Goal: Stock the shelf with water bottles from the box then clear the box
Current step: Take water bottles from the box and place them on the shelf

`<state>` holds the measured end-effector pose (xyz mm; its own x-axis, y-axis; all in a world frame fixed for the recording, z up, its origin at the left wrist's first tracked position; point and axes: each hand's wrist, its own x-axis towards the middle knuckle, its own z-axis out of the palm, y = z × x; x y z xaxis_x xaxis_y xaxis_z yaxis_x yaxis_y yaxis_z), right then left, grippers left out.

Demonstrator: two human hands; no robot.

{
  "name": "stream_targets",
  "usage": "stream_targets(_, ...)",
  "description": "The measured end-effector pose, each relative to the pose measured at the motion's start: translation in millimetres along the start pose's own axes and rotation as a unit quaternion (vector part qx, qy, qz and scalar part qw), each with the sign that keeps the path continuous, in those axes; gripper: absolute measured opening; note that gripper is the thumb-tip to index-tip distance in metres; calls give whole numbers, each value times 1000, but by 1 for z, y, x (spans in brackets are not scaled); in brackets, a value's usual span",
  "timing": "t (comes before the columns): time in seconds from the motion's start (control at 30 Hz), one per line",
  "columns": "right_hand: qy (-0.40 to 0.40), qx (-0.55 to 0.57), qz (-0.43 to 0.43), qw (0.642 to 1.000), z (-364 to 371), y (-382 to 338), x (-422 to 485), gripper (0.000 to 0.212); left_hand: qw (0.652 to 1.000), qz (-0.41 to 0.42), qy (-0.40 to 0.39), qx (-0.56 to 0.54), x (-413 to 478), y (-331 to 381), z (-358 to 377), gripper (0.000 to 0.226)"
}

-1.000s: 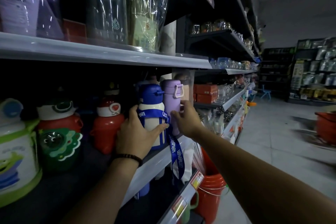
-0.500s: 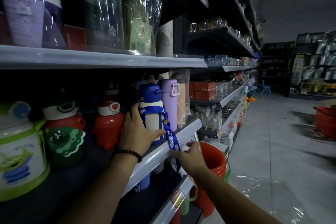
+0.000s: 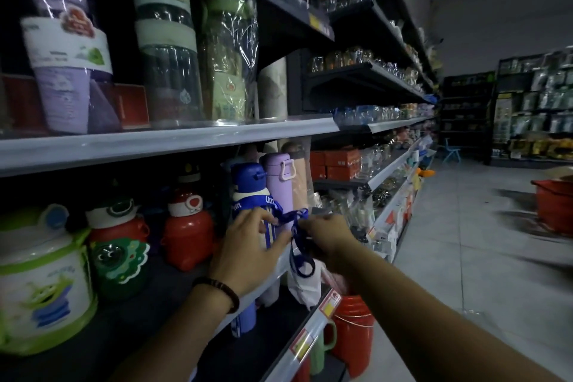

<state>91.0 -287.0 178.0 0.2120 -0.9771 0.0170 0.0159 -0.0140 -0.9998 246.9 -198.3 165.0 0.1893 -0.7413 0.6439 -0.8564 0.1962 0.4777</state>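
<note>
Right hand (image 3: 328, 239) just came up from below the shelf (image 3: 269, 284) lip and now pinches the dangling blue strap (image 3: 298, 253). The left hand (image 3: 248, 253) has its fingers curled round the blue-capped water bottle (image 3: 248, 178), which stands at the shelf front beside a lilac flask (image 3: 277, 184). Looks basically stocked, just strap tidying left.

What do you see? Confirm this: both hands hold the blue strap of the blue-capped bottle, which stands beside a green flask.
Not quite. In the head view the flask beside the blue-capped bottle is lilac, not green. The rest stands: the left hand and right hand both hold the bottle's blue strap.
</note>
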Motion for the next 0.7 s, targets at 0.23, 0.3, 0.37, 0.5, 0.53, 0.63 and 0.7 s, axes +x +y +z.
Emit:
stream_targets(0.23,-55,138,24,989,28,-62,-7,15,980,-104,-44,-165,29,22,-2,22)
stream_targets(0.3,-55,109,5,993,31,-73,-7,7,978,-112,-22,-175,43,17,-12,20)
stream_targets(0.37,-54,54,-27,997,34,-81,-2,8,980,-110,19,-165,57,14,-27,23)
stream_targets(0.5,-21,8,-78,997,40,-92,10,14,972,-113,106,-176,82,8,-56,18)
stream_targets(0.53,-18,9,-81,997,43,-95,12,15,970,-126,111,-175,87,7,-59,12)
stream_targets(0.63,7,-19,-89,996,58,-100,22,23,962,-174,105,-183,99,7,-65,17)
stream_targets(0.7,27,-47,-100,994,68,-102,32,34,964,-203,99,-140,106,9,-69,36)
